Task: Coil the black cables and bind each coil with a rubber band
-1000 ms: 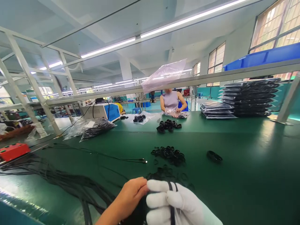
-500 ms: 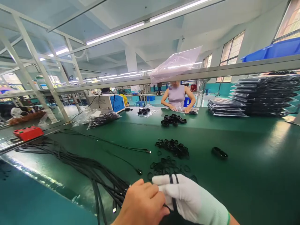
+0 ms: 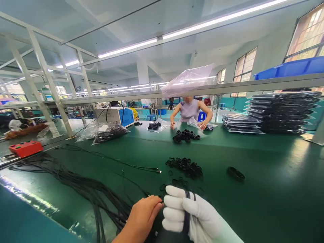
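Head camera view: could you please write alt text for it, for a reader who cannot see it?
A white-gloved right hand holds a black cable looped over its fingers, with the bare left hand touching beside it. On the green table lie loose cables at left and small black rings ahead; a co-worker works across.

no readable text, labels or numbers
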Tool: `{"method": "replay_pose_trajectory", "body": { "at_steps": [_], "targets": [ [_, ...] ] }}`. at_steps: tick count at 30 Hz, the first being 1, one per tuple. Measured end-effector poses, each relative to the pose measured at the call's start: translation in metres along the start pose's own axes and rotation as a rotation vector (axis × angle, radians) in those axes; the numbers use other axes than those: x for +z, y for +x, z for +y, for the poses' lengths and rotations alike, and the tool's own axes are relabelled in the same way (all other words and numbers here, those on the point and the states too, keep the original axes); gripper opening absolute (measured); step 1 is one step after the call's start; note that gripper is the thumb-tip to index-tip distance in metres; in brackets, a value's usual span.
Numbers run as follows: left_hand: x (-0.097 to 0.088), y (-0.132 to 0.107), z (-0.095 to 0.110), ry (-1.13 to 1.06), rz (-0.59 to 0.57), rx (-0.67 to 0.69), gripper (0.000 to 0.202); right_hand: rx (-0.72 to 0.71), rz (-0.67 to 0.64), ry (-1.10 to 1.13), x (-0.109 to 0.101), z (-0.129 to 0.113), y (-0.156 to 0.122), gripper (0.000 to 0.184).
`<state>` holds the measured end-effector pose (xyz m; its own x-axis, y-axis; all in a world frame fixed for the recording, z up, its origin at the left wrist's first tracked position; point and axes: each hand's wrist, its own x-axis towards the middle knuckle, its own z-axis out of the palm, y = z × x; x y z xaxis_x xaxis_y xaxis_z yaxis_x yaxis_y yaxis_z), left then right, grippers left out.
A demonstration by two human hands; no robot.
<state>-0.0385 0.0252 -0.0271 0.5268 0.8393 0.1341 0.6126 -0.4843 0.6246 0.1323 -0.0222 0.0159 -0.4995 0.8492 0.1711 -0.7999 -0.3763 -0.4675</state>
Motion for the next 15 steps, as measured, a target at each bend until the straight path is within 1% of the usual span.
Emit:
{"method": "replay_pose_trajectory", "body": {
  "at_steps": [2,4,6,7,8,9,11,13,14,15],
  "targets": [
    [0.012,-0.013,-0.001,0.247,0.085,0.084,0.027,-0.074,0.100,-0.049,-0.005,-0.003,0.000,0.027],
    [0.025,-0.022,0.005,0.469,0.198,0.232,0.025,-0.099,0.199,-0.087,-0.010,-0.003,0.000,0.031],
    [0.028,-0.025,0.016,0.541,0.293,0.372,0.022,-0.088,0.303,-0.167,-0.011,-0.001,-0.002,0.036],
    [0.024,-0.025,0.023,0.541,0.306,0.415,0.019,-0.069,0.350,-0.231,-0.010,0.001,-0.004,0.038],
    [0.016,-0.023,0.031,0.524,0.283,0.431,0.017,-0.032,0.369,-0.300,-0.009,0.003,-0.007,0.040],
    [0.005,-0.020,0.039,0.491,0.226,0.423,0.015,0.026,0.345,-0.358,-0.008,0.005,-0.009,0.038],
    [-0.023,-0.013,0.051,0.378,0.080,0.357,0.015,0.171,0.210,-0.370,-0.006,0.009,-0.013,0.035],
    [-0.046,-0.004,0.057,0.193,-0.041,0.247,0.014,0.305,0.055,-0.250,-0.007,0.014,-0.014,0.036],
    [-0.052,0.001,0.056,0.075,-0.099,0.183,0.013,0.350,-0.002,-0.171,-0.008,0.017,-0.014,0.037],
    [-0.055,0.006,0.053,-0.054,-0.155,0.116,0.013,0.382,-0.041,-0.096,-0.010,0.020,-0.013,0.037]
  ]
}}
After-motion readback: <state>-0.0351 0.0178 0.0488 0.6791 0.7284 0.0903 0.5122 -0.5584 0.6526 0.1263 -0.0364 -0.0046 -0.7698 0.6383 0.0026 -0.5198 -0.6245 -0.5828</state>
